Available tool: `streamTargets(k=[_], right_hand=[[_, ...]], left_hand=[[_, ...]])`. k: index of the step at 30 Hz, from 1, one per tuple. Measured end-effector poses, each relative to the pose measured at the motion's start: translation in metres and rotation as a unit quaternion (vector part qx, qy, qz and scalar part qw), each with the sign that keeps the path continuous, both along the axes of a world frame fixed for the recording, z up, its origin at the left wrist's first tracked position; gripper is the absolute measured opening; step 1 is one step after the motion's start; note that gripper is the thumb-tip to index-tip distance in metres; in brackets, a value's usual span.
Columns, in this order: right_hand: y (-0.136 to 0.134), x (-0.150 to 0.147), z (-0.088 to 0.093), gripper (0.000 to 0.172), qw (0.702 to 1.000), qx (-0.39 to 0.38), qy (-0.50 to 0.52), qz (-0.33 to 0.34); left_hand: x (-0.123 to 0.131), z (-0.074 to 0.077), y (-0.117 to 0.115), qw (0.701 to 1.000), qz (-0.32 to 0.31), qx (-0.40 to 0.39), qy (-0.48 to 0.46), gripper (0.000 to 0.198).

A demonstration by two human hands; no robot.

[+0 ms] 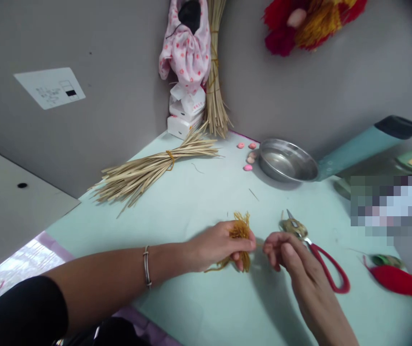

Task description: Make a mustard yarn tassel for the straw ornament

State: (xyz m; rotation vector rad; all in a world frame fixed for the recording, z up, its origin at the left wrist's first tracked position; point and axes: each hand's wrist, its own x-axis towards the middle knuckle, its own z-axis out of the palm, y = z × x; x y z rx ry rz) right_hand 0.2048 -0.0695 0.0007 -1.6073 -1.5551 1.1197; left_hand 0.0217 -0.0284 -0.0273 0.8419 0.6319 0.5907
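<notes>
My left hand (216, 247) is closed around a bundle of mustard-yellow yarn (241, 229), its frayed ends sticking up above my fingers and a strand trailing below. My right hand (292, 262) sits just to the right of it, fingers pinched together at the yarn's side, seemingly on a thin strand that is too small to make out. Red-handled scissors (321, 259) lie on the pale green table (198, 202) right behind my right hand, not held.
A tied bundle of straw (148, 174) lies at the back left. A metal bowl (287, 161) stands at the back, with small pink beads (248, 167) beside it. White boxes (186, 113) and a cloth doll stand in the corner. A red and green tassel (395, 278) lies at right.
</notes>
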Motion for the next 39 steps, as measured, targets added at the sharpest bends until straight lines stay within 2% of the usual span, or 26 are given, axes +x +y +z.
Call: streamTargets(k=[3, 5, 10, 15, 22, 26, 31, 34, 39], right_hand=[[-0.001, -0.003, 0.000, 0.042, 0.997, -0.035, -0.011, 0.063], [-0.002, -0.007, 0.000, 0.043, 0.995, -0.059, -0.017, 0.074], [-0.003, -0.009, 0.000, 0.032, 0.998, -0.039, 0.035, 0.018], [-0.001, -0.008, -0.001, 0.022, 0.991, -0.075, 0.112, -0.002], [-0.003, -0.015, 0.001, 0.022, 0.992, -0.061, 0.098, -0.053], [-0.004, -0.016, 0.000, 0.024, 0.994, -0.067, 0.087, -0.031], [-0.004, -0.015, -0.002, 0.023, 0.992, -0.078, 0.098, -0.025], [-0.005, -0.016, -0.001, 0.022, 0.990, -0.082, 0.113, -0.033], [-0.005, -0.020, 0.002, 0.022, 0.986, -0.082, 0.135, -0.051]], left_hand=[[0.001, 0.000, -0.002, 0.999, -0.036, 0.009, -0.011, 0.018], [0.001, 0.001, -0.002, 0.999, -0.037, 0.000, -0.018, 0.020], [0.000, 0.003, -0.001, 1.000, -0.013, -0.017, -0.002, 0.019], [-0.001, 0.003, -0.001, 1.000, -0.014, -0.020, 0.012, 0.016], [-0.001, 0.000, -0.001, 0.999, -0.024, 0.009, 0.021, 0.014], [-0.001, -0.003, -0.002, 0.998, -0.026, 0.034, 0.038, 0.010], [0.000, 0.002, 0.001, 0.999, -0.014, -0.030, 0.001, 0.006], [0.001, 0.005, 0.001, 0.998, 0.000, -0.054, -0.020, 0.010], [0.000, 0.002, 0.000, 0.999, -0.010, -0.035, -0.015, 0.024]])
